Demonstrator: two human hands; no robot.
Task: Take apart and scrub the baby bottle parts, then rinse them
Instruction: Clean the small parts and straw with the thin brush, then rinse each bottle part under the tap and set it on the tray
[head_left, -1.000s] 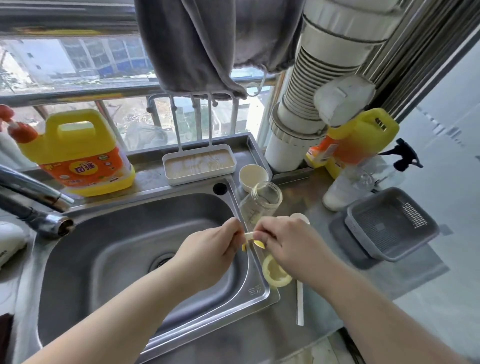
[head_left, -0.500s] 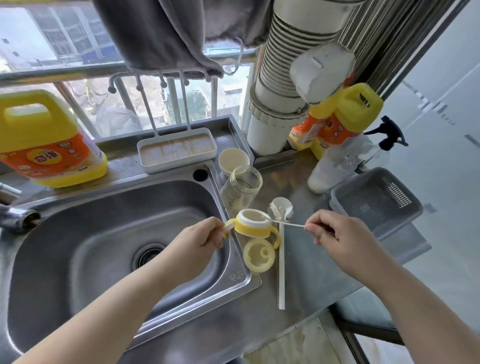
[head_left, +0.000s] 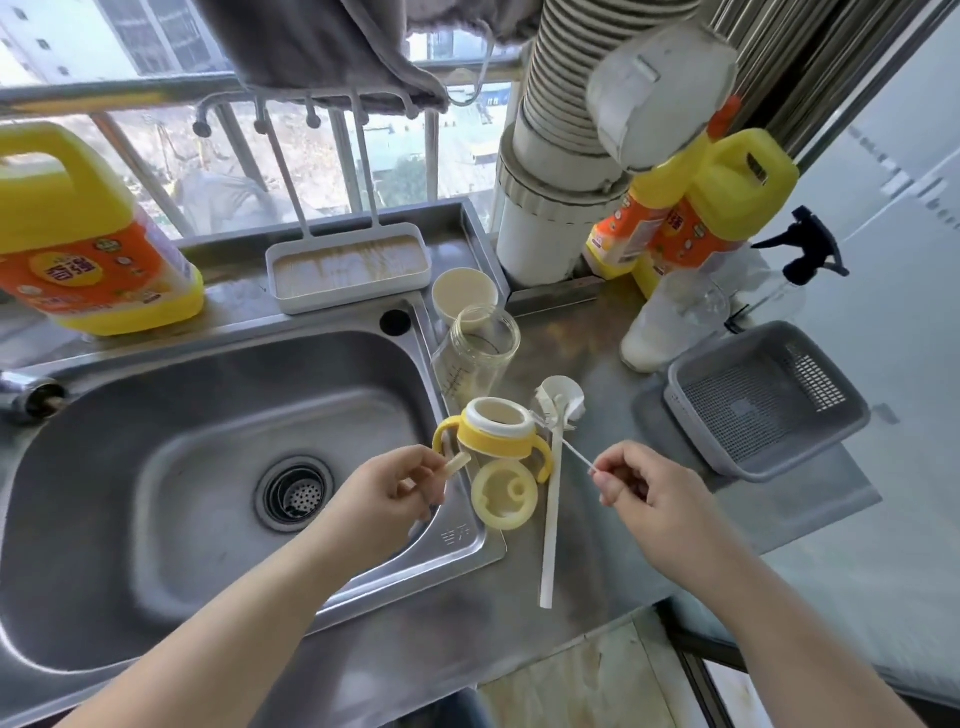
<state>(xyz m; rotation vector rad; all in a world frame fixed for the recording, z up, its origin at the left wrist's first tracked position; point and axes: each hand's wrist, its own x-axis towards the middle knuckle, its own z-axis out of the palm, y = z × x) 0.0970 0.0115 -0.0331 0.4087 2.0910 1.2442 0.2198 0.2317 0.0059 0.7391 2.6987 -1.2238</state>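
A: Left hand (head_left: 387, 496) pinches a short straw piece (head_left: 457, 462) over the sink (head_left: 156, 415) rim. Right hand (head_left: 644, 493) pinches a thin straw brush (head_left: 574, 454).

B: Risk: that piece slipping toward the drain (head_left: 295, 493) at nine o'clock; handled collar (head_left: 496, 431) stands at twelve.

— What sort of place is this?
— A home kitchen: a stainless steel sink (head_left: 156, 415) with a drain strainer (head_left: 293, 492), set under a barred window (head_left: 332, 156).
— What else shows it?
— Yellow dish soap jugs (head_left: 88, 244), a soap tray (head_left: 348, 270), a ribbed vent duct (head_left: 561, 130), and a grey drying basket (head_left: 763, 395) on the steel desk (head_left: 597, 561).
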